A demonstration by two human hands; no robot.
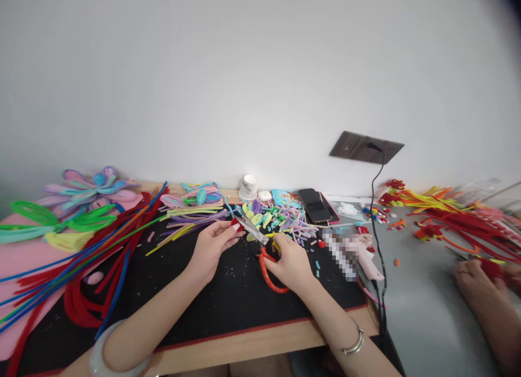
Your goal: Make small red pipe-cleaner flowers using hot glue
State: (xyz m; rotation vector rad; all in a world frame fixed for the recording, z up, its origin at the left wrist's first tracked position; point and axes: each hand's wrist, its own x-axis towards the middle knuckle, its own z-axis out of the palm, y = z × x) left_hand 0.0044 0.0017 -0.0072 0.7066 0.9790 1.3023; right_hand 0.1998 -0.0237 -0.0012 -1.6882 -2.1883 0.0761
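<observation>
My left hand is closed in a pinch on a small red fuzzy piece, probably cut from a pipe cleaner. Metal scissors with orange-red handles are in my right hand, whose fingers wrap round the grips. The blades point up and left and meet the red piece by my left fingertips. Just beyond the blades lies a pile of short pastel pipe cleaner pieces. Longer purple and yellow pipe cleaners lie beyond my left hand.
Long red, blue and green pipe cleaners and pipe cleaner flowers cover the left. A paper cup and phone stand at the back. A pink glue gun with a cord lies right. A co-worker's hand works far right.
</observation>
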